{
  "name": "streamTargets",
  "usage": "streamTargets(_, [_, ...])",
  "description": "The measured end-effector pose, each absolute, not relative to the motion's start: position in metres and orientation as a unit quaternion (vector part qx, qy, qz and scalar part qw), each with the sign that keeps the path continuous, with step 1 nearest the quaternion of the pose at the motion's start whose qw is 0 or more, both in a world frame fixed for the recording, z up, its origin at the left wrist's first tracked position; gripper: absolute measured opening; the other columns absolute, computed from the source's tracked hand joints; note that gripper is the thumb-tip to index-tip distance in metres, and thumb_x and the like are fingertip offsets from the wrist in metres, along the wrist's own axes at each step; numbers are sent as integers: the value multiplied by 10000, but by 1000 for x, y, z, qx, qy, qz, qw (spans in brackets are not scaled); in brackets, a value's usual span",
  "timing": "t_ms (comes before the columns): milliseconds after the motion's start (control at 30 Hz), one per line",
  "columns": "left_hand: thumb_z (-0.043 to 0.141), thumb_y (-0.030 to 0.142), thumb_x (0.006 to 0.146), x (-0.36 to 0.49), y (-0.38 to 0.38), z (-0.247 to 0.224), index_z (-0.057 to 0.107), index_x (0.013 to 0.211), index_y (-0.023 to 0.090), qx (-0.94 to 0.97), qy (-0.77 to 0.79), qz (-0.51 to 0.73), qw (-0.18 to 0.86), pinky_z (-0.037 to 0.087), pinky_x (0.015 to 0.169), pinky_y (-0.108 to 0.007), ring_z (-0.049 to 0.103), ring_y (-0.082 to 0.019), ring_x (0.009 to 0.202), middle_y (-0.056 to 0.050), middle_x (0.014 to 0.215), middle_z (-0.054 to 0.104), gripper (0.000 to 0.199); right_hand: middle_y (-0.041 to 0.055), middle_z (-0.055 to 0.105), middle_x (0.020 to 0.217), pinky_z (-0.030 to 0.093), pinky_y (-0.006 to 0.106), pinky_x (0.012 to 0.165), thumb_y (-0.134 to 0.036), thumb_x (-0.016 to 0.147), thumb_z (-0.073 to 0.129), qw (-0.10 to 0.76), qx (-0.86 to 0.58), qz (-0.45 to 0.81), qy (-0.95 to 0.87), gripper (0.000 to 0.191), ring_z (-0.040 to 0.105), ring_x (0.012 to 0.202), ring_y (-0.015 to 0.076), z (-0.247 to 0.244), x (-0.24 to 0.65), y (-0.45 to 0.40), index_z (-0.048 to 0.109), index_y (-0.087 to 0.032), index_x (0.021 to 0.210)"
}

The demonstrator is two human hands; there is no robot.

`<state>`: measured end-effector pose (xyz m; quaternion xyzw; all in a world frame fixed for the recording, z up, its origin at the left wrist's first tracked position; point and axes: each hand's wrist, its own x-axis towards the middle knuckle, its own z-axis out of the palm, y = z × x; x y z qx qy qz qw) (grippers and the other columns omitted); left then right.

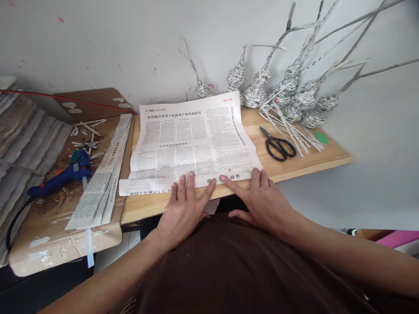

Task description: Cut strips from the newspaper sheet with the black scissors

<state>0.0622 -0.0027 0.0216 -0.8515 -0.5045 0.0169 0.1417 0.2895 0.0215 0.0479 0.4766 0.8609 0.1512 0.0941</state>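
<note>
A newspaper sheet (193,135) lies flat on the wooden table (304,163), its near edge folded up into a narrow strip. My left hand (183,209) presses flat on that folded edge near its middle, fingers spread. My right hand (262,198) lies flat on the same fold further right, index finger stretched along the crease. Neither hand holds anything.
Black scissors (279,144) lie right of the sheet, beside loose rolled paper sticks (291,128). Several woven paper forms (258,89) with long stems stand along the wall. On the cardboard (59,209) at left are cut newspaper strips (101,179) and a blue glue gun (62,174).
</note>
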Motion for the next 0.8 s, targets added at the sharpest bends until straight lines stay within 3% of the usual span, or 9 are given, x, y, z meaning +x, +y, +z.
streamTargets(100, [634,471,911,58,-4,18,82,1606,234,-851,-507,-8,138,449,1059,-608,397,-478,1382,-296,1543,343,918,356,584,1310,548,541,798,-645,823,683,98,477,157,859,924,597,1166,533,44,297,24,339,-232,1574])
streamTargets(233, [569,371,969,47,-5,12,3,1590,89,-851,-504,-37,144,436,1114,-531,390,-409,1402,-301,1524,354,886,360,534,1392,507,504,1007,-375,866,741,74,456,167,871,792,541,1290,454,33,324,26,437,28,1477])
streamTargets(333, [545,320,983,41,-5,6,-31,1565,-9,-852,-491,-46,173,423,1139,-495,378,-386,1414,-315,1518,347,883,351,473,1455,439,490,1114,-315,898,692,67,447,151,879,746,484,1358,421,29,338,25,420,116,1444])
streamTargets(467, [552,382,975,41,-5,1,64,1548,-90,-848,-484,-42,211,462,1099,-514,417,-427,1381,-364,1487,360,888,334,467,1470,435,488,1120,-364,914,655,53,467,123,874,755,465,1376,412,31,336,22,414,107,1452])
streamTargets(567, [578,445,951,46,-3,6,195,1541,-80,-850,-484,-23,205,488,1061,-535,457,-466,1340,-392,1456,387,879,369,479,1439,456,519,1075,-464,853,717,57,482,126,865,879,469,1354,462,35,325,20,407,74,1474])
streamTargets(667, [642,491,900,53,-2,15,237,1570,33,-852,-493,3,177,505,1019,-570,472,-501,1312,-399,1443,411,907,406,524,1364,493,564,971,-574,758,781,73,486,133,861,1013,521,1275,525,41,311,20,398,-22,1517])
streamTargets(800, [731,493,826,66,-1,23,107,1606,251,-843,-513,27,163,519,973,-611,506,-510,1284,-354,1457,450,1028,363,594,1290,542,528,767,-688,662,800,109,486,151,854,1118,611,1126,545,49,292,21,324,-255,1576])
